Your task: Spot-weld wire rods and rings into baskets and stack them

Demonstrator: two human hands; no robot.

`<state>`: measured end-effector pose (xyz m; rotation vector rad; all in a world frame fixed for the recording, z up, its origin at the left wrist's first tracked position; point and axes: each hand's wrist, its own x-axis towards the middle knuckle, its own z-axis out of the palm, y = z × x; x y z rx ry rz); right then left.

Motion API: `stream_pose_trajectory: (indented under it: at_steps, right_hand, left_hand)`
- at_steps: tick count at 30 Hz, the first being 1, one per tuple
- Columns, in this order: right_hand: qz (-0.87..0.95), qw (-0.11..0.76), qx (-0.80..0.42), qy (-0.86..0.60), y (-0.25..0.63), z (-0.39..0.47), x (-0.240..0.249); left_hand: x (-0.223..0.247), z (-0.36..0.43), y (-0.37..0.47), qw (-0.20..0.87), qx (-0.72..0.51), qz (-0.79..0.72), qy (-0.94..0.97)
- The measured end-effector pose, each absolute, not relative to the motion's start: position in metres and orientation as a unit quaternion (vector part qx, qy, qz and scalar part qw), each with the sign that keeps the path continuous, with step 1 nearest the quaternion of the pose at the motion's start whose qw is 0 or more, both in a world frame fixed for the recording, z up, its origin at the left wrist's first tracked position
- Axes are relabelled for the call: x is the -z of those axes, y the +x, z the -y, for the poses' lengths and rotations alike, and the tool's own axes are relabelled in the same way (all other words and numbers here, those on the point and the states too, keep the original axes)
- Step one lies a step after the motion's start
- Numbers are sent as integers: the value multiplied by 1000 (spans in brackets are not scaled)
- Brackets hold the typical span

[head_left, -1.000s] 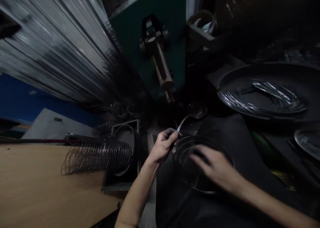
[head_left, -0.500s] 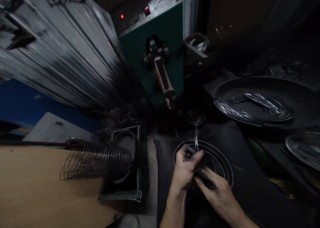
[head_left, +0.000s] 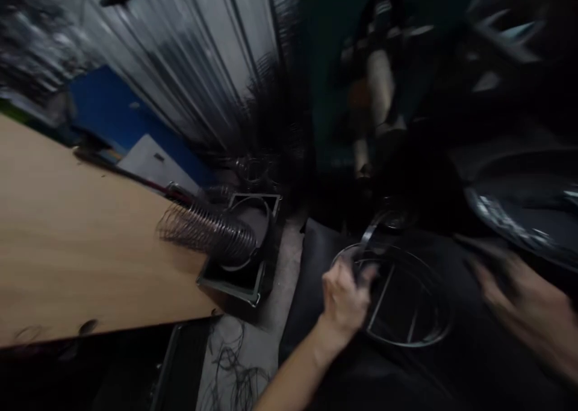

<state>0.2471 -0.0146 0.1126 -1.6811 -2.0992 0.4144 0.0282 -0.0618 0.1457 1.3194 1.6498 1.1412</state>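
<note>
My left hand [head_left: 345,296] is closed at the near left rim of a round wire frame [head_left: 410,343] with concentric rings and straight crossbars. The frame rests over dark cloth [head_left: 311,278]. From the closed fingers a flat shiny metal strip [head_left: 369,233] points up toward a small round wire piece [head_left: 395,218]; whether the two are joined I cannot tell. My right hand [head_left: 528,305], smeared by motion, is off to the right, apart from the frame. Its fingers stretch out below the round tray [head_left: 501,164], and nothing shows in them. Dark coverings hide some fingertips.
Shiny bent wires [head_left: 510,221] lie in the tray. Ahead stands a green machine [head_left: 329,110] with a protruding metal arm [head_left: 382,86]. At left, a wire coil [head_left: 212,227] leans from an open box [head_left: 235,287] beside a wooden board [head_left: 90,236]. Loose wires [head_left: 239,375] litter the floor.
My hands have separated: the right has moved away toward the tray, while the left stays at the wire frame. The view has swung left, and the metal strip now tilts right.
</note>
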Motion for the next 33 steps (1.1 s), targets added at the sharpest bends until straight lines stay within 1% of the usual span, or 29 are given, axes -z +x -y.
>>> stream_pose_trajectory:
  at_steps: [2,5,8,11,14,17,20,25,29,33]
  right_hand:
    - [768,217,-163,-580,246,-17,-129]
    - [812,197,-206,-509,231,-53,-135]
    - [816,192,-169,-518,217,-69,-123]
    - [816,156,-95,-548,210,-78,-117]
    - [825,83,-54,-557,209,-90,-128]
    - [825,14,-22,-565,210,-104,-145]
    - [825,-2,-16,-565,210,-117,-154]
    - [832,-7,-35,-553,212,-134,-152]
    - [824,-47,-57,-562,210,-138,-161]
    - [816,-79,-72,-569,206,-138,-176]
  left_hand:
    - [-136,53,17,297,-440,-644,550]
    - [-122,26,2,248,-439,-622,599]
    - [-113,-7,-11,251,-426,-612,617]
    - [-111,-40,-19,276,-399,-600,636]
    - [-116,-67,-22,257,-322,-595,690]
    - [-127,-85,-22,175,-204,-614,742]
    - [-138,-97,-23,123,-152,-620,760]
    - [-146,-111,-26,142,-161,-610,763]
    - [-148,-117,-27,182,-187,-593,762]
    - [-151,-124,-26,191,-189,-585,765]
